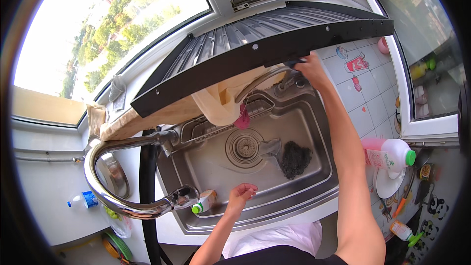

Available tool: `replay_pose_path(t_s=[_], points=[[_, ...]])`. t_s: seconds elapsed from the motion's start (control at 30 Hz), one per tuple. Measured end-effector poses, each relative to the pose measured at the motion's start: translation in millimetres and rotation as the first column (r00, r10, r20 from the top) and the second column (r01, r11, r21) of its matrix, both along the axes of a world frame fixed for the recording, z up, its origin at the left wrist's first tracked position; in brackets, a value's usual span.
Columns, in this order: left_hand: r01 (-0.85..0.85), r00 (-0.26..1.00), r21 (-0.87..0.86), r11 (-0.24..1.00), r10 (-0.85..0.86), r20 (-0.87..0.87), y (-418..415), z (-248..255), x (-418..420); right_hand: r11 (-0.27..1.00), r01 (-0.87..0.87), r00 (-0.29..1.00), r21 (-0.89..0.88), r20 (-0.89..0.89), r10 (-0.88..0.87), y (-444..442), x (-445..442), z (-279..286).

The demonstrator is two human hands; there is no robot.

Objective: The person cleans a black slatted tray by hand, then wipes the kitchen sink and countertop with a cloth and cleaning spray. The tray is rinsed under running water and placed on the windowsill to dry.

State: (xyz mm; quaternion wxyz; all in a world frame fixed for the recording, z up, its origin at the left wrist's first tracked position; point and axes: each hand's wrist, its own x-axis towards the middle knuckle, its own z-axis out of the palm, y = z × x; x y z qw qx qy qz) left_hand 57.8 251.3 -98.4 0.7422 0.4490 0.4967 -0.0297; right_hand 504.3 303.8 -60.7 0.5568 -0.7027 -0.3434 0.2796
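Note:
My right hand (312,70) reaches beneath the front edge of a black metal dish rack (257,46). Its fingers close on a dark object (294,62) beside a curved pipe (257,81); the rack partly hides what it is. My left hand (242,195) hangs over the front of a stainless steel sink (217,158), fingers loosely bent and holding nothing. In the basin, a black mesh-like scrubber (295,160) and a grey cloth-like piece (270,147) lie right of the drain strainer (245,147).
A chrome gooseneck faucet (125,211) arches at left, near a small green-capped bottle (206,200). On the right stands a pink detergent bottle (386,154) beside a white plate (388,184). A cream cloth (217,106) and a pink item (242,117) hang under the rack.

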Motion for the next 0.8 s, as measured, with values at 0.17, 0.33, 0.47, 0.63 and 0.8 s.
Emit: replay_pose_path(t_s=[0.17,0.33,0.47,0.63,0.8], points=[[-0.046,0.998,-0.007,0.999,0.046,-0.035,1,3,8,0.98,-0.183,0.879,-0.078,0.433,0.199,41,0,-8],[-0.099,0.995,0.046,0.994,0.1,-0.023,21,7,21,0.968,-0.161,0.795,-0.194,0.556,0.243,28,25,-21],[-0.144,0.989,0.087,0.986,0.145,-0.003,31,1,9,0.964,0.267,0.794,0.003,0.565,-0.222,-49,125,-64],[-0.055,0.996,0.073,0.996,0.06,-0.069,23,-4,7,0.837,0.542,0.568,0.076,0.701,-0.431,-64,106,-93],[0.008,0.999,0.039,0.999,-0.01,0.044,3,1,20,0.926,0.374,0.79,0.043,0.508,-0.343,-100,74,-105]])
